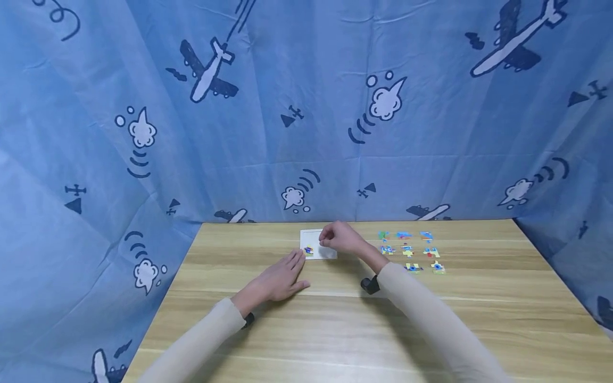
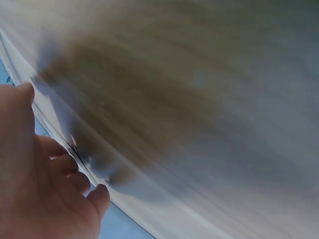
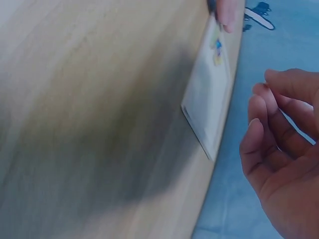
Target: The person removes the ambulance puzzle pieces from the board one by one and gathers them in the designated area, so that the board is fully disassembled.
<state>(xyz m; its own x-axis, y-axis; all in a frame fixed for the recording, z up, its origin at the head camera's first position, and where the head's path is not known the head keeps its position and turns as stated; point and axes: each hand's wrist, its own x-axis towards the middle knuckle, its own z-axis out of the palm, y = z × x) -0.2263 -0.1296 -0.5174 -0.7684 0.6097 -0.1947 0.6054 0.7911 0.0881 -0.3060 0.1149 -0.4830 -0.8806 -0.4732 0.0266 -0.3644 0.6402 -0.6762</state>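
Observation:
A white shallow puzzle tray [image 1: 328, 254] lies near the table's back edge. One colourful puzzle piece [image 1: 308, 250] sits in its front left corner. My left hand [image 1: 280, 279] lies with fingers extended at the tray's left edge, fingertips at its corner. In the left wrist view the left hand [image 2: 55, 189] shows its palm side and bent fingertips. Over the tray's right part hovers my right hand [image 1: 341, 238], its fingers loosely bent and thumb close to the index finger. The right wrist view shows the right hand [image 3: 284, 144] above the tray, with nothing visible between the fingertips.
Several loose puzzle pieces [image 1: 407, 250] lie in rows right of the tray, beyond the right forearm. A wooden table [image 1: 306, 330] spans the front. Blue curtains [image 1: 316, 143] with printed airplanes hang behind the table and at both sides.

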